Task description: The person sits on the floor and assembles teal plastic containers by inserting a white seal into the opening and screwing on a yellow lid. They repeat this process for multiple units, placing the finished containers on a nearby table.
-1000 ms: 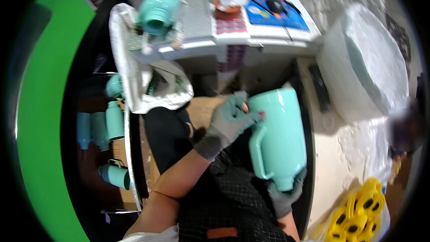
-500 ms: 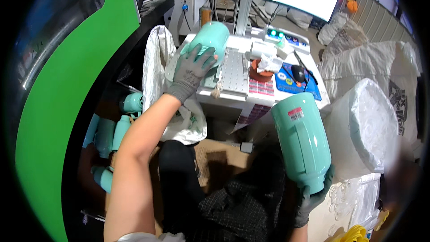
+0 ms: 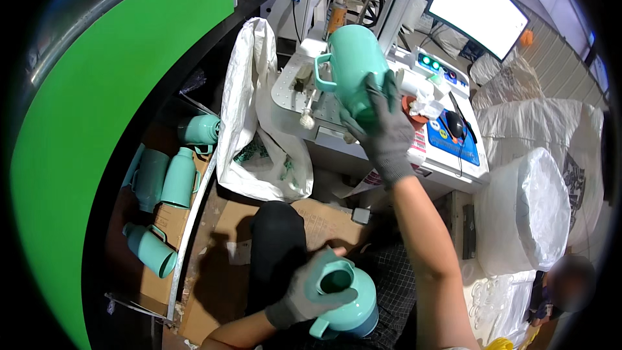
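My right hand (image 3: pixel 387 131), in a grey glove, grips the lower end of a mint-green jug (image 3: pixel 357 58). This jug is tilted over the perforated metal plate (image 3: pixel 288 94) on the white machine table, its handle to the left. I cannot tell whether the jug touches the plate. In front of my lap, my gloved left hand (image 3: pixel 304 295) is closed round the neck of a second mint-green jug (image 3: pixel 359 314). Its open mouth faces up, and its handle points toward the lower left.
Several mint-green jugs (image 3: pixel 180 178) lie in a cardboard-lined bin at left, beside a green machine panel (image 3: pixel 71 155). A white sack (image 3: pixel 243 123) stands open between bin and table. At right are a mouse (image 3: pixel 455 123), a monitor (image 3: pixel 479 6) and a white lined container (image 3: pixel 512 220).
My left hand has drawn its jug from the table back to my lap. My right hand has carried its jug from the right side up over the plate. The view has shifted.
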`<state>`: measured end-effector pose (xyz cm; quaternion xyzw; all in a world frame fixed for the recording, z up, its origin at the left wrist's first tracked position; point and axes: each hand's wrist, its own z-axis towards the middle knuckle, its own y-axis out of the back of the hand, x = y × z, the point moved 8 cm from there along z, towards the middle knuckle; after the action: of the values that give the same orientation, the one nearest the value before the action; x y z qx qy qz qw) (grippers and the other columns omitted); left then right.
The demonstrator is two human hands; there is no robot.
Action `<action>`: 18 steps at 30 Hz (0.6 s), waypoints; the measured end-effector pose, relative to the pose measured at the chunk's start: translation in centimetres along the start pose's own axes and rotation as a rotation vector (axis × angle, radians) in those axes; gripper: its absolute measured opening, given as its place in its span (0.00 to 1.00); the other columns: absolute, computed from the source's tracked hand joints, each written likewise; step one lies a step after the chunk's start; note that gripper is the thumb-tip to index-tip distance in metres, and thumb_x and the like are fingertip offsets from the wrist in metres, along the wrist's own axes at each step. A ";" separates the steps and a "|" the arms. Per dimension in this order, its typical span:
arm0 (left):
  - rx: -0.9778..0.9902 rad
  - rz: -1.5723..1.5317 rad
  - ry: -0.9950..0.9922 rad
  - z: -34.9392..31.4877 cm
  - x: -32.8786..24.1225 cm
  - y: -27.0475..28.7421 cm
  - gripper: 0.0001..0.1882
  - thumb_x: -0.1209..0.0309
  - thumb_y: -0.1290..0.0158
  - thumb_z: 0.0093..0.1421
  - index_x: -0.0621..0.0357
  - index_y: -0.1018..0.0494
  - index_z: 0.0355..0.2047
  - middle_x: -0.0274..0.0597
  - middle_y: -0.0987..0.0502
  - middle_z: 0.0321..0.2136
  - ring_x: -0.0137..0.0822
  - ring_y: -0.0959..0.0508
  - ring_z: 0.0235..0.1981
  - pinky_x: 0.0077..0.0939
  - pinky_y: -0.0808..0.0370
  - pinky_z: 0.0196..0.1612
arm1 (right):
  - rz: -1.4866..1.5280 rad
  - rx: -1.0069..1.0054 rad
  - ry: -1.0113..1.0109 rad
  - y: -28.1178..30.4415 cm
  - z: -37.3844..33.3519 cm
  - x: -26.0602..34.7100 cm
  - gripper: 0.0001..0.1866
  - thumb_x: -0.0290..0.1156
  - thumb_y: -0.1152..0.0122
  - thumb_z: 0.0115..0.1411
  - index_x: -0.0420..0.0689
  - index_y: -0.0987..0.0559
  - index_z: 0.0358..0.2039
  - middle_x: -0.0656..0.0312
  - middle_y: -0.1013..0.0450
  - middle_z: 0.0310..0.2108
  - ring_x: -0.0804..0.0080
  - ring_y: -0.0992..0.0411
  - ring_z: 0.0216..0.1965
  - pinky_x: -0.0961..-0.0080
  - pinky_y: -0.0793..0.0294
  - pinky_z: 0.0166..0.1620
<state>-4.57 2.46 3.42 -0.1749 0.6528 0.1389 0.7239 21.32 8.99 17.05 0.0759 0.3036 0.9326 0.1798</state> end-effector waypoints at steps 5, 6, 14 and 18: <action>0.025 0.116 -0.084 0.8 -0.5 1.3 0.42 0.59 0.26 0.52 0.63 0.32 0.62 0.49 0.22 0.53 0.43 0.19 0.53 0.37 0.23 0.58 | -0.098 0.230 -0.102 -8.4 2.2 0.8 0.45 0.56 0.30 0.55 0.70 0.38 0.72 0.45 0.45 0.73 0.49 0.17 0.41 0.58 0.16 0.39; 0.029 0.115 -0.071 1.0 -0.6 1.6 0.42 0.59 0.26 0.52 0.63 0.31 0.62 0.49 0.22 0.53 0.43 0.19 0.53 0.37 0.24 0.59 | -0.116 0.264 -0.108 -9.3 2.3 0.8 0.45 0.56 0.30 0.55 0.71 0.38 0.72 0.45 0.46 0.74 0.50 0.17 0.41 0.58 0.16 0.39; 0.277 0.435 -0.248 2.0 -2.8 -0.8 0.36 0.58 0.30 0.52 0.64 0.27 0.56 0.51 0.24 0.54 0.48 0.25 0.58 0.41 0.27 0.59 | -0.088 0.293 -0.244 -7.9 0.9 -1.6 0.42 0.50 0.30 0.54 0.65 0.35 0.69 0.43 0.42 0.70 0.46 0.21 0.42 0.55 0.19 0.43; 0.239 0.100 0.048 1.9 -1.0 1.1 0.37 0.53 0.34 0.57 0.66 0.30 0.59 0.51 0.28 0.60 0.46 0.27 0.60 0.40 0.27 0.60 | 0.090 0.037 -0.157 -3.8 -1.9 2.9 0.35 0.50 0.32 0.53 0.52 0.26 0.60 0.43 0.34 0.63 0.43 0.27 0.54 0.49 0.26 0.54</action>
<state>-3.46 4.25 4.52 -0.0580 0.6895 0.0920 0.7161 19.30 11.91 13.37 0.1656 0.3019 0.9252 0.1596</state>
